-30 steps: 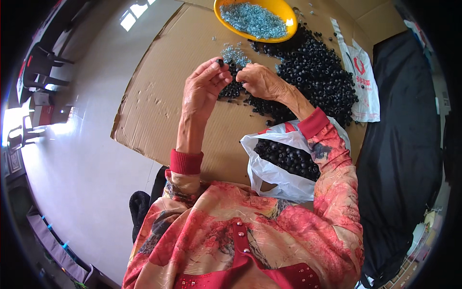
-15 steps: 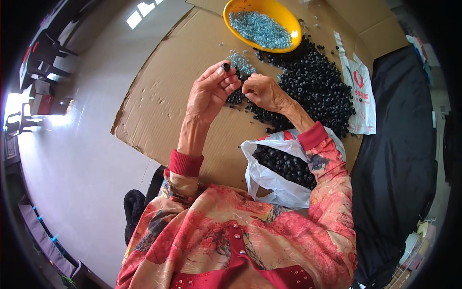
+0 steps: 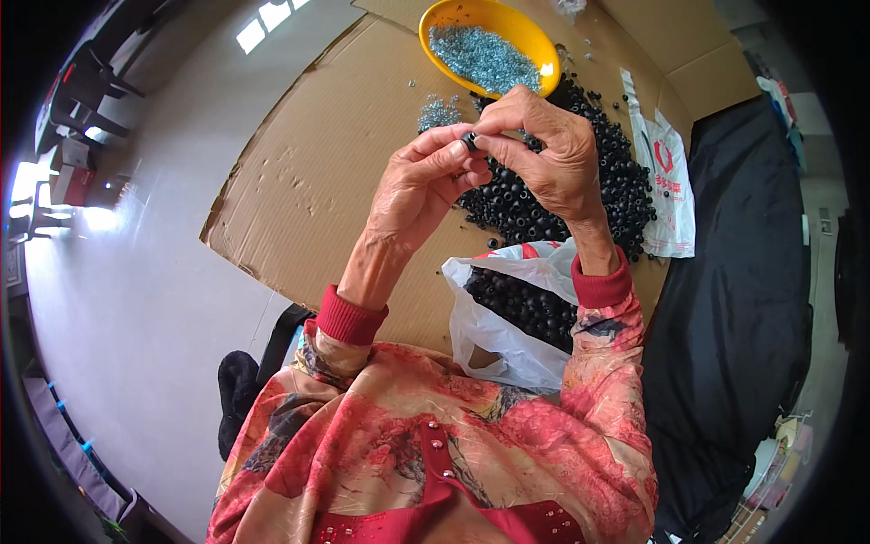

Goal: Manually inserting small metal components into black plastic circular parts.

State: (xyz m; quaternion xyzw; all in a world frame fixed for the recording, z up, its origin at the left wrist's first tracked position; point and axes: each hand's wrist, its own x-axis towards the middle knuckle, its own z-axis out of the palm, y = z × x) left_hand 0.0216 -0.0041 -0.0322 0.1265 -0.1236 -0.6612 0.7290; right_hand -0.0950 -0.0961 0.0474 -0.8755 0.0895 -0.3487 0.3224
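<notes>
Cardboard (image 3: 299, 172) is carrying a pile of black beads (image 3: 517, 199), with a white bag (image 3: 489, 337) lying nearer the body and a yellow bowl (image 3: 524, 34) sitting at the far side. The right hand (image 3: 557, 154) is curving in from the right, thumb and forefinger tips nearly meeting beside the left grip; whether they are holding anything I cannot tell. The left hand (image 3: 415, 186) is pinching a single bead (image 3: 468, 142) between thumb and forefinger, so it is lying immediately left of the right fingertips, its long axis too small to read.

Pink patterned top (image 3: 512, 431) with ribbed red cuffs (image 3: 352, 317), red placket (image 3: 439, 460), shiny buttons (image 3: 437, 444).
</notes>
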